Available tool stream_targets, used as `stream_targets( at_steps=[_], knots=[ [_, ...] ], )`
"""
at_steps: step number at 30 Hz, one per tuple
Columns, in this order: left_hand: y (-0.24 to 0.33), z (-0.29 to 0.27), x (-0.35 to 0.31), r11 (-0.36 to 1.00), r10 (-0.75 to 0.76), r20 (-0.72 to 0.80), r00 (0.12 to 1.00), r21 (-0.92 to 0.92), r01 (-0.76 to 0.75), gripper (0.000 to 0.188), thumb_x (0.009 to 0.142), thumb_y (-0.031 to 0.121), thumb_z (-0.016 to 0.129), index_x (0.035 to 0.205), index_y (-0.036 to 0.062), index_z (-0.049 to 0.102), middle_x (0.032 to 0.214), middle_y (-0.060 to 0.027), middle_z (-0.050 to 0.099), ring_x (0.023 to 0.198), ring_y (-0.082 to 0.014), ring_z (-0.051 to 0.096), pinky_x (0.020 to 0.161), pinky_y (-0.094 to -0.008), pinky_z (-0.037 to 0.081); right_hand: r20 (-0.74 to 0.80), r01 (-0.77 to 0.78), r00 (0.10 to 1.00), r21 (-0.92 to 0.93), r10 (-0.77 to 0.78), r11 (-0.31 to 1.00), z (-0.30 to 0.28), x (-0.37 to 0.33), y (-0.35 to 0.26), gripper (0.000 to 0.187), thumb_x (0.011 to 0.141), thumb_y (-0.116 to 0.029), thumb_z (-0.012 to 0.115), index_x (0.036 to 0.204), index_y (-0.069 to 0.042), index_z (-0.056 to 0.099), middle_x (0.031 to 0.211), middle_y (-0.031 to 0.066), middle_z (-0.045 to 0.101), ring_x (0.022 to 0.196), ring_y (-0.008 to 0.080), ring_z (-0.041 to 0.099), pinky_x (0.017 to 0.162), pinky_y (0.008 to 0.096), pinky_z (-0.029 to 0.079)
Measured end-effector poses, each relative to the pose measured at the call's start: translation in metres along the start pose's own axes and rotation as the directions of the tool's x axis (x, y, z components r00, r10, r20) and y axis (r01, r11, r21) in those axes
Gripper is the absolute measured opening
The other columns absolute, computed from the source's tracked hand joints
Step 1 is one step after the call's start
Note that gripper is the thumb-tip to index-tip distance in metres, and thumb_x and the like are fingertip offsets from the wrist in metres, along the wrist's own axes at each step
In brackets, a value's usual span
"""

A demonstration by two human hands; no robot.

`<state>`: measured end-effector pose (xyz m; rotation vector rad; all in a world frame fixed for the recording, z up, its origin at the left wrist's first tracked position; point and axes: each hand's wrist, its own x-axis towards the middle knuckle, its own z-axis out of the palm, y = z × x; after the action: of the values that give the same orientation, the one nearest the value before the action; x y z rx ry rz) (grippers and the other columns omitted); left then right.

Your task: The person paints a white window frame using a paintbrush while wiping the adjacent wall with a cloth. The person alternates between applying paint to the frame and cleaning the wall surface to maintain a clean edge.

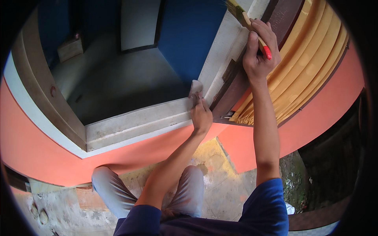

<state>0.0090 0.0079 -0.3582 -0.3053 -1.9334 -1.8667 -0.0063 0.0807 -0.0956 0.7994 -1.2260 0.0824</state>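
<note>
My right hand (pixel 263 49) is closed around the wooden handle of a paintbrush (pixel 245 19). The handle ends in a red tip by my palm, and the bristles point up and left beside the upright of a whitish window frame (pixel 222 59). Lower down, my left hand (pixel 201 114) is at the frame's inner corner above the sill. Its fingers press a small pale flat piece (pixel 196 86) against the frame's inner edge; whether it is paper or cloth I cannot tell.
A brown window shutter (pixel 232 84) with a pleated yellow curtain (pixel 303 59) stands open at right. Salmon wall (pixel 157 143) runs below the sill (pixel 138 122). Through the opening lie a dim room with a blue wall (pixel 189 35) and a box (pixel 71 50). Stained concrete floor (pixel 224 196) is underfoot.
</note>
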Motion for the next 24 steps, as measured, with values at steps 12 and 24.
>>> stream_targets(
  at_steps=[12, 24],
  knots=[
    [-0.04, -0.182, 0.055, 0.738, 0.334, 0.094, 0.938, 0.593, -0.322, 0.026, 0.106, 0.014, 0.049, 0.116, -0.0039, 0.065, 0.109, -0.0287, 0.071, 0.089, -0.0454, 0.07, 0.077, -0.0527, 0.057, 0.389, 0.051, 0.921, -0.214, 0.038, 0.976, -0.018, -0.004, -0.041, 0.013, 0.088, -0.01, 0.076, 0.099, -0.007, 0.071, 0.098, 0.0087, 0.071, 0.093, 0.0285, 0.068, 0.091, 0.0423, 0.052],
    [-0.037, -0.183, 0.05, 0.775, 0.086, 0.146, 0.986, 0.611, -0.158, 0.027, 0.106, 0.019, 0.049, 0.112, -0.0005, 0.067, 0.093, -0.024, 0.074, 0.078, -0.043, 0.072, 0.076, -0.0532, 0.057, 0.435, -0.256, 0.804, -0.363, 0.405, 0.896, -0.012, 0.018, -0.077, 0.013, 0.1, -0.02, 0.063, 0.103, -0.009, 0.07, 0.083, 0.014, 0.073, 0.068, 0.0354, 0.071, 0.06, 0.0427, 0.057]
  ],
)
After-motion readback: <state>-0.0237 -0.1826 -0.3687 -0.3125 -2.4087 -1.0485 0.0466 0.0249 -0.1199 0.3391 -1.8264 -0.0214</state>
